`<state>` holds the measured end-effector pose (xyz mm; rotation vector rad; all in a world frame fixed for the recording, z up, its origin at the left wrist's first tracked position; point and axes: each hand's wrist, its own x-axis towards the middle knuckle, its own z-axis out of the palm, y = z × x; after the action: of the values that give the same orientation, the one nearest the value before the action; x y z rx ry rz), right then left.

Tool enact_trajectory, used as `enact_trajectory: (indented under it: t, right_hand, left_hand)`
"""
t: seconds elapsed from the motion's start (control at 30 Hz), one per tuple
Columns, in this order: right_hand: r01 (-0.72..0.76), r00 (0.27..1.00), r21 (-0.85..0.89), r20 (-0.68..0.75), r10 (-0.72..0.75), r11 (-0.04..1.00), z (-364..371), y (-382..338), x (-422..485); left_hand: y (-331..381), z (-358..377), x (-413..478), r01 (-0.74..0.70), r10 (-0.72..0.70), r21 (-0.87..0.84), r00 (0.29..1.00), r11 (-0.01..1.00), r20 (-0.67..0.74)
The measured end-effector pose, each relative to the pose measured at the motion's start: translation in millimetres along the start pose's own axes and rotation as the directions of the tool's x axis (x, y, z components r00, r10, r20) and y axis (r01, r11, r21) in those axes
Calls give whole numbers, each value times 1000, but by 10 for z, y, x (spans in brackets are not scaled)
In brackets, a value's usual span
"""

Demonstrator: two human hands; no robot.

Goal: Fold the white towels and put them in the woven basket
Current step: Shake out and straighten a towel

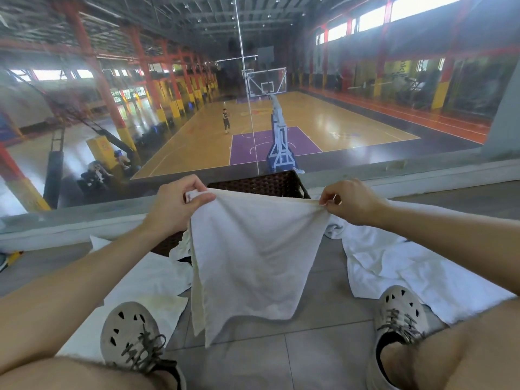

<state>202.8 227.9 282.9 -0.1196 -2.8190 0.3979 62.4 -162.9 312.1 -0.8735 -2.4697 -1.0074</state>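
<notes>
A white towel (253, 254) hangs in the air in front of me, stretched by its top edge. My left hand (177, 205) pinches its upper left corner and my right hand (349, 201) pinches its upper right corner. Behind the towel stands a dark brown woven basket (270, 184), mostly hidden by the cloth. More white towels lie spread on the tiled floor, one at the left (146, 282) and one at the right (399, 263).
My two feet in grey shoes rest on the floor, the left shoe (129, 336) on a towel, the right shoe (399, 319) beside the other. A glass wall and concrete ledge (422, 175) rise just behind the basket, overlooking a basketball court.
</notes>
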Motion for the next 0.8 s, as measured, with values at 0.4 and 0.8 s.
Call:
enact_trajectory:
  t: [0.4, 0.8]
  right_hand:
    - [-53, 994, 70, 94, 47, 996, 84, 14, 27]
    - [-171, 951, -24, 257, 171, 985, 277, -428, -38]
  left_hand:
    - [-33, -5, 1, 99, -105, -150, 994, 984, -29]
    - [387, 199, 28, -53, 70, -118, 987, 992, 143]
